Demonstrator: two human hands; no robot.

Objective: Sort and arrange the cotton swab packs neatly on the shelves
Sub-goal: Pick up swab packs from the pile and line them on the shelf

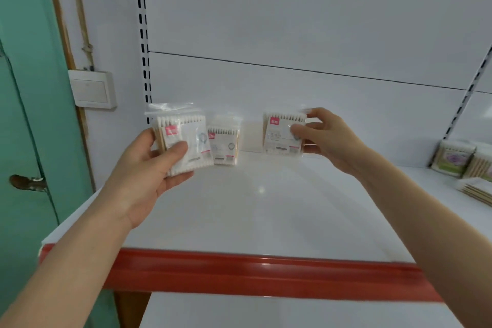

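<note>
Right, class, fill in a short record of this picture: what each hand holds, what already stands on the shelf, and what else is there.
Left hand: grips a pink-label swab pack
Right hand: pinches a second pink-label pack
Shelf: one matching pack stands at the back
Far right: other swab packs, some standing, some flat
Shelf edge: red strip

One head-worn wide-angle camera looks forward and slightly down, close over the white flat shelf (266, 208); the red front strip (253, 271) lies near, the white back panel (292, 21) far, a green door (24, 114) left.
</note>
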